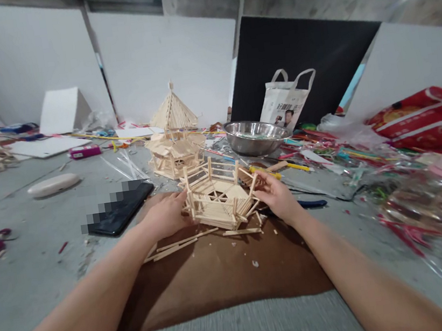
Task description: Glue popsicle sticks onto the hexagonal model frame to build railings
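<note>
My left hand point(169, 214) and right hand point(272, 191), grips clamped, hold one railed stick platform point(216, 211); farther, I count one stick pagoda point(174, 112), one steel bowl point(257, 144).

Legible text: none. Marked items, as follows. Pale tote bag point(281, 97) — a short row of dark printed characters on its front, too small and blurred to read. Magenta box point(85, 152) — whitish label marks on its side, illegible. Red package point(416, 120) — pale printed marks on its surface, too smeared to decipher.
</note>
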Motion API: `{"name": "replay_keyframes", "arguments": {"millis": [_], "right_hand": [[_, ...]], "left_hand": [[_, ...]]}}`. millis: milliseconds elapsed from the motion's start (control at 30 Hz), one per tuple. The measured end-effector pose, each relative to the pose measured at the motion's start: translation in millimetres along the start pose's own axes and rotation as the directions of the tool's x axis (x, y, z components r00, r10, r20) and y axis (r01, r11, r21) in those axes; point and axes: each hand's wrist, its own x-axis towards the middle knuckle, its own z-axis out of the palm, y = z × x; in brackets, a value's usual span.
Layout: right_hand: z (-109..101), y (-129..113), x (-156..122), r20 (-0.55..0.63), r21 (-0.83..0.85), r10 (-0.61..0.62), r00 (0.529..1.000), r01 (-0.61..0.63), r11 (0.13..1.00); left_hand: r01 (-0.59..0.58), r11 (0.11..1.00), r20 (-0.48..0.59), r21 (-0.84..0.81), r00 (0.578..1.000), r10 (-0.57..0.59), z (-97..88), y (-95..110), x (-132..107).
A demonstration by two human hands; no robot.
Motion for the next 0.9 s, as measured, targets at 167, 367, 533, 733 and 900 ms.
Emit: {"name": "replay_keyframes", "arguments": {"millis": [167, 367, 533, 733, 900], "right_hand": [[-1, 3, -1, -0.023, -0.124, -0.057, 0.998, 0.054, 0.991], [-1, -3, -5, 0.002, -0.239, -0.159, 0.987, 0.155, 0.958], [3, -11, -10, 0.073, -0.273, -0.256, 0.964, 0.266, 0.925], [10, -21, -20, 0.182, -0.432, -0.447, 0.876, 0.480, 0.764], [9, -22, -23, 0.248, -0.567, -0.512, 0.822, 0.552, 0.611]], "left_hand": [[0.036, 0.999, -0.045, 0.013, 0.998, -0.035, 5.2, -11, 3], [0.122, 0.992, -0.102, -0.039, 0.987, -0.126, 12.1, -23, 8], [0.193, 0.981, -0.121, 0.025, 0.975, -0.188, 12.1, -30, 7], [0.279, 0.954, -0.167, 0.110, 0.951, -0.259, 4.6, -36, 1], [0.219, 0.970, -0.110, 0.101, 0.972, -0.208, -3.4, -30, 3]]}}
